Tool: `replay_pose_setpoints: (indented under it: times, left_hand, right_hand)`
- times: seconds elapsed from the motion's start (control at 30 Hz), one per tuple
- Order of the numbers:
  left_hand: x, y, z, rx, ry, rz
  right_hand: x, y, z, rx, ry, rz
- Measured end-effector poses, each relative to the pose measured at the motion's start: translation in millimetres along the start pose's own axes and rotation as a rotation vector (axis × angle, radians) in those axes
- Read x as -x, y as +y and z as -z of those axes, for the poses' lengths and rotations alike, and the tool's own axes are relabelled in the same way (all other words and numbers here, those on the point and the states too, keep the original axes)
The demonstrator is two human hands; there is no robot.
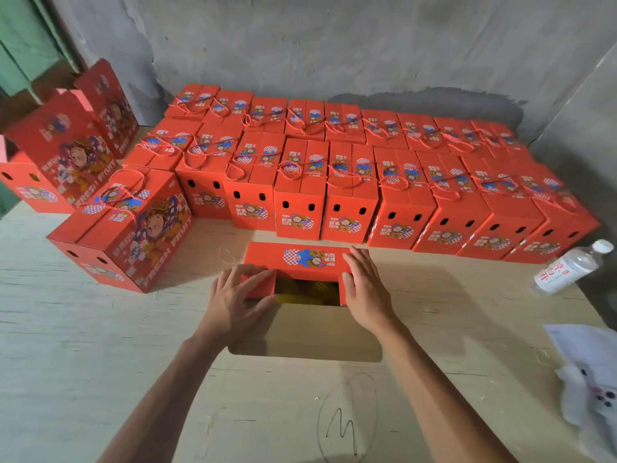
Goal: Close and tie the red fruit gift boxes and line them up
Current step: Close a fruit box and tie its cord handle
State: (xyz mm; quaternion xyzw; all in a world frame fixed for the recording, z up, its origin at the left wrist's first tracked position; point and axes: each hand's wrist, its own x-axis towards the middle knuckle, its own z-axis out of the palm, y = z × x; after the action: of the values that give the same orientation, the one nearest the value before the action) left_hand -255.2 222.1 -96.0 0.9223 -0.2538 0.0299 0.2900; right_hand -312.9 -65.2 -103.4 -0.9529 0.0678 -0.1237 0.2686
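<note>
The left hand (238,297) lies with fingers spread on a small red side flap at the left of the open gift box (300,262) in the centre of the frame, thumb under the flap's edge; it presses rather than grips. The right hand (362,285) lies flat and open on the right side flap, fingers together and reaching up onto the box's far top flap. Neither hand closes around anything.

The box stands on the pale wooden bench (66,329), its top partly shut: the far flap is folded down, printed with a blue and checkered cartoon figure, while the near flap, plain brown cardboard, hangs toward the viewer. Through the gap shows something yellow (too dark to name).

Behind it, two rows of closed boxes (334,182) tied with red cord fill the upper middle and right of the frame, against a grey wall. At the left a tied box (127,228) sits askew, its side reading "FRESH FRUIT". More untied boxes (66,145) stand in the upper left.

At the right edge a clear plastic water bottle (571,269) lies on its side, its label carrying red Chinese characters. A white plastic bag (591,379) lies in the lower right. A pencilled oval scribble (347,419) marks the bench at lower centre.
</note>
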Motion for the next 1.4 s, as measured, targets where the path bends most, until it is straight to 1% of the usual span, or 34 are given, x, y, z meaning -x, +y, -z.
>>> replay_pose_setpoints:
  times: [0.07,0.23,0.3,0.4,0.47,0.5,0.57,0.63,0.67,0.73,0.77,0.83,0.9,0.97,1.03,1.13,1.2,1.23,1.33,1.4]
  left_hand:
    - [-0.7,-0.6,1.2,-0.001,-0.028,-0.015]
    - [3.8,-0.8,3.5,0.025,-0.071,0.033]
    - [4.8,-0.4,6.3,0.022,-0.094,0.009]
    - [10.2,-5.1,15.3,0.089,-0.076,-0.097]
    - [15.6,-12.7,20.7,0.157,-0.058,-0.144]
    - [18.3,-16.9,23.7,0.183,-0.068,-0.147]
    - [22.2,-25.2,30.5,0.224,-0.131,-0.120]
    - [23.3,-31.1,35.3,0.232,-0.199,-0.092]
    - [23.0,-32.1,36.3,0.219,-0.222,-0.108]
    - [23.2,-33.0,35.3,0.169,-0.230,-0.201]
    - [24.5,-33.5,34.5,0.157,-0.226,-0.230]
    - [25.7,-32.8,31.9,0.184,-0.188,-0.244]
    - [24.2,-26.3,31.4,0.241,-0.127,-0.157]
    - [18.9,-14.2,32.3,0.237,-0.077,-0.002]
    - [11.8,-1.2,30.6,0.243,-0.011,0.108]
    - [-4.3,13.2,25.1,0.133,0.111,0.219]
    - [-16.8,23.2,23.3,0.040,0.129,0.318]
    - [-21.6,27.6,21.2,0.003,0.127,0.337]
    - [-29.2,35.5,7.6,-0.072,0.109,0.336]
    - [-28.8,37.7,-5.7,-0.147,0.151,0.313]
  right_hand:
    - [-0.5,-0.2,2.7,-0.054,-0.012,-0.004]
    - [8.1,-1.0,9.8,-0.167,-0.005,0.027]
    - [20.2,2.6,13.5,-0.184,0.054,0.053]
    - [44.9,8.3,14.6,-0.148,0.208,0.121]
    - [55.7,10.9,18.6,-0.145,0.211,0.130]
    - [58.2,12.2,21.9,-0.144,0.172,0.133]
    - [61.6,16.5,30.9,-0.136,0.042,0.131]
    - [64.0,22.3,42.4,-0.167,-0.094,0.115]
    - [64.5,25.3,49.2,-0.193,-0.153,0.105]
    - [63.5,31.8,61.5,-0.206,-0.267,0.106]
    - [63.0,33.4,65.3,-0.175,-0.313,0.120]
    - [61.6,32.2,66.8,-0.050,-0.338,0.152]
    - [59.3,27.0,63.9,0.027,-0.289,0.131]
    - [53.9,18.0,64.0,-0.015,-0.198,0.027]
    - [45.8,8.1,64.8,-0.067,-0.075,-0.075]
    - [34.5,-5.7,60.5,-0.034,0.108,-0.152]
    - [25.5,-9.6,53.0,0.038,0.155,-0.117]
    - [21.3,-10.4,47.7,0.076,0.151,-0.079]
    - [14.2,-12.2,30.9,0.281,0.180,0.038]
    - [17.2,-10.7,14.9,0.286,0.229,0.062]
